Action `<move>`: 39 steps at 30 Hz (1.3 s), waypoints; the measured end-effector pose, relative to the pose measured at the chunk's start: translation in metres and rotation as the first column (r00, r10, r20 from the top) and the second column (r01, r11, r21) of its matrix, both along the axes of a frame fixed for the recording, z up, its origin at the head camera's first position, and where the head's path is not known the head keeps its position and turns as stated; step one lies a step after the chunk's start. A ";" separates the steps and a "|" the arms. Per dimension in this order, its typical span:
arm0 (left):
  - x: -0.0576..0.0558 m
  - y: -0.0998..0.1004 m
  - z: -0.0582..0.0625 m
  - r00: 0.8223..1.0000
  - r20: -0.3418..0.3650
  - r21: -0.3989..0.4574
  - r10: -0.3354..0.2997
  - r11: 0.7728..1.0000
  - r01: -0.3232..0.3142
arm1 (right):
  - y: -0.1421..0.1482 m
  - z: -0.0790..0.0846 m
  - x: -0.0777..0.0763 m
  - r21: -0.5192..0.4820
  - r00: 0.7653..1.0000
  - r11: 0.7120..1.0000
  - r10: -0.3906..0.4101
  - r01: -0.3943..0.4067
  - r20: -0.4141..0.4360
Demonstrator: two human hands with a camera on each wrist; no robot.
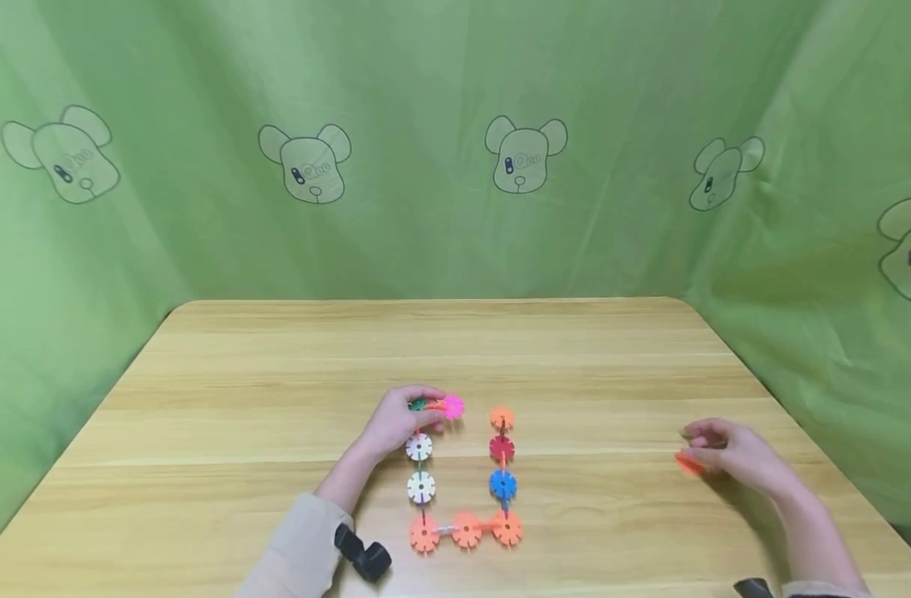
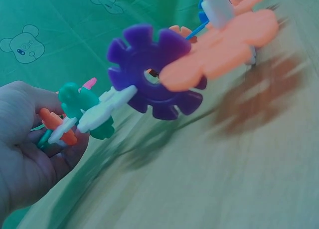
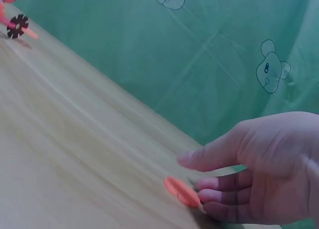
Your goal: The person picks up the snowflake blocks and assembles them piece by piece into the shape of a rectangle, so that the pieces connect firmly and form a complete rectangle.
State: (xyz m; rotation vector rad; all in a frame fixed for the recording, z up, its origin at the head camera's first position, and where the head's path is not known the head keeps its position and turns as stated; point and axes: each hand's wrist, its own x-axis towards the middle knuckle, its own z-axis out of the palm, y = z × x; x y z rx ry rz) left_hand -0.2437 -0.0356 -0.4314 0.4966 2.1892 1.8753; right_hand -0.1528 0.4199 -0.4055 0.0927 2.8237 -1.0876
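A U-shaped chain of interlocked plastic snowflake discs lies on the wooden table, with a blue disc point(image 1: 503, 483) on its right side and white discs point(image 1: 421, 487) on its left. My left hand point(image 1: 403, 419) grips the far left end of the chain, where a pink disc point(image 1: 453, 407) sticks out past the fingertips. In the left wrist view a green disc point(image 2: 79, 104) and a purple disc point(image 2: 149, 72) run on from that hand. On the right, my right hand point(image 1: 742, 455) has its fingertips beside a single orange disc point(image 3: 182, 191); the thumb is apart from it.
The wooden table point(image 1: 276, 357) carries the chain near its front middle. A green curtain point(image 1: 425, 232) printed with cartoon mouse heads stands around the table's back and sides. A black strap mount point(image 1: 363, 555) sits at the left wrist.
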 end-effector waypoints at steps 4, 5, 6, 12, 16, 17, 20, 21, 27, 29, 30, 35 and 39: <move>0.001 0.001 0.000 1.000 0.009 -0.001 -0.013 1.000 0.013 | 0.004 -0.004 0.002 0.040 0.999 0.999 0.037 -0.037 0.001; 0.001 0.001 0.000 1.000 0.012 0.002 -0.012 1.000 0.012 | 0.005 -0.005 0.002 0.054 0.999 0.997 0.046 -0.046 -0.002; 0.001 0.001 0.001 1.000 0.012 0.002 -0.009 1.000 0.009 | 0.005 -0.005 0.002 0.068 0.998 0.996 0.057 -0.057 -0.004; 0.006 0.001 0.009 1.000 0.001 -0.005 -0.006 1.000 0.006 | 0.003 -0.005 0.000 0.122 0.995 0.988 0.098 -0.097 -0.005; 0.016 0.000 0.024 1.000 -0.009 -0.021 -0.009 1.000 0.009 | 0.002 -0.003 -0.001 0.142 0.994 0.983 0.113 -0.112 0.001; 0.017 0.000 0.025 1.000 -0.008 -0.022 -0.009 1.000 0.009 | 0.002 -0.002 -0.001 0.146 0.993 0.983 0.116 -0.115 0.003; 0.009 0.000 0.014 1.000 -0.001 -0.025 -0.009 1.000 0.009 | 0.002 -0.002 -0.002 0.144 0.992 0.981 0.129 -0.128 0.004; 0.005 0.000 0.009 1.000 -0.001 -0.024 -0.009 1.000 0.009 | 0.001 -0.003 -0.002 0.140 0.991 0.981 0.132 -0.131 0.001; -0.001 0.000 0.000 1.000 -0.014 -0.029 0.004 1.000 -0.004 | 0.000 -0.004 -0.002 0.075 0.990 0.987 0.144 -0.144 0.003; 0.000 -0.001 0.001 1.000 -0.017 -0.031 0.003 0.999 -0.003 | -0.002 -0.003 -0.002 0.031 0.990 0.989 0.143 -0.143 0.009; 0.000 -0.001 0.001 1.000 -0.017 -0.030 -0.001 1.000 0.000 | -0.003 -0.003 -0.002 0.006 0.989 0.989 0.147 -0.147 0.012; 0.000 -0.002 0.002 1.000 -0.009 -0.025 -0.012 1.000 0.012 | -0.014 -0.002 -0.006 -0.099 0.985 0.982 0.167 -0.162 0.046; -0.001 -0.002 0.000 1.000 -0.006 -0.027 -0.007 1.000 0.006 | -0.027 0.001 -0.014 -0.115 0.984 0.978 0.177 -0.173 0.032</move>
